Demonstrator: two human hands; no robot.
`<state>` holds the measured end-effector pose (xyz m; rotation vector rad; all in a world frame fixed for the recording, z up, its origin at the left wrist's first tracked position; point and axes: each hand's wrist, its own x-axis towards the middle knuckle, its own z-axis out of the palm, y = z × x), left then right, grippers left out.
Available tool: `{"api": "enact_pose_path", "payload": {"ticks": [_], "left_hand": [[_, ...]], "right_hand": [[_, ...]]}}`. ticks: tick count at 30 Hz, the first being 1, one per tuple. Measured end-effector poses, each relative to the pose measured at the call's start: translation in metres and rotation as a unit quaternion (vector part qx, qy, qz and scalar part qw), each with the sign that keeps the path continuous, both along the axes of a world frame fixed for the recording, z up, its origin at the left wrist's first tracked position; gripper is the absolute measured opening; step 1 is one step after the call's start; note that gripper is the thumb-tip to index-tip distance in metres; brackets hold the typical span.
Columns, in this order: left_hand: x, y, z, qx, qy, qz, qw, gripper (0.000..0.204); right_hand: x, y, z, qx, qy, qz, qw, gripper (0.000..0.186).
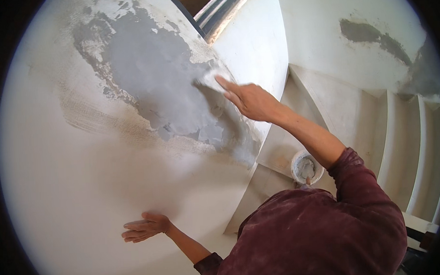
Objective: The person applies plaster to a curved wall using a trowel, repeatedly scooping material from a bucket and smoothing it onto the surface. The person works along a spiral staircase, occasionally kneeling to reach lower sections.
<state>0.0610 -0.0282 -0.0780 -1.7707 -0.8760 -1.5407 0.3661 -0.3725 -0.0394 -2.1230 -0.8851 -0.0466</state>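
Observation:
My right hand is up against the wall, gripping a pale, flat thing that is blurred and whitened, so its kind does not show. It meets the right side of a large grey patch with ragged, flaking edges. A dark shadow falls on the patch beneath that hand. Lower down at the left, my left hand is open, fingers stretched out toward the wall and holding nothing. Whether its fingers touch the surface I cannot tell.
Below my right forearm stands a white bucket with greyish paste inside, on a stair tread. Stairs curve along the right. Another wall there carries a darker grey patch. A dark-framed opening cuts the wall at the top.

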Motion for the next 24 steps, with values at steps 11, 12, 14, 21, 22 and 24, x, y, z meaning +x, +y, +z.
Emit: {"api": "enact_pose_path", "payload": {"ticks": [11, 12, 14, 21, 22, 24], "left_hand": [[-0.003, 0.006, -0.008, 0.01, -0.013, -0.014, 1.0, 0.068], [-0.001, 0.006, -0.008, 0.01, -0.014, -0.009, 1.0, 0.067], [-0.006, 0.007, -0.008, 0.006, -0.018, -0.011, 1.0, 0.069], [-0.007, 0.002, -0.006, 0.022, -0.005, -0.056, 0.998, 0.066], [-0.008, 0.002, -0.009, 0.011, -0.007, -0.054, 0.998, 0.066], [-0.007, 0.005, -0.009, -0.001, -0.011, -0.054, 0.998, 0.066]], "right_hand": [[-0.004, 0.008, -0.003, -0.079, 0.01, 0.017, 0.997, 0.051], [-0.003, 0.0, 0.008, -0.124, 0.015, 0.023, 0.992, 0.051], [0.003, 0.004, 0.055, -0.096, -0.019, -0.034, 0.995, 0.05], [0.007, 0.029, 0.056, -0.04, -0.083, -0.029, 0.995, 0.051], [0.0, 0.03, 0.033, -0.052, -0.068, -0.016, 0.996, 0.051], [-0.017, 0.026, -0.006, -0.067, 0.002, 0.016, 0.998, 0.051]]}}
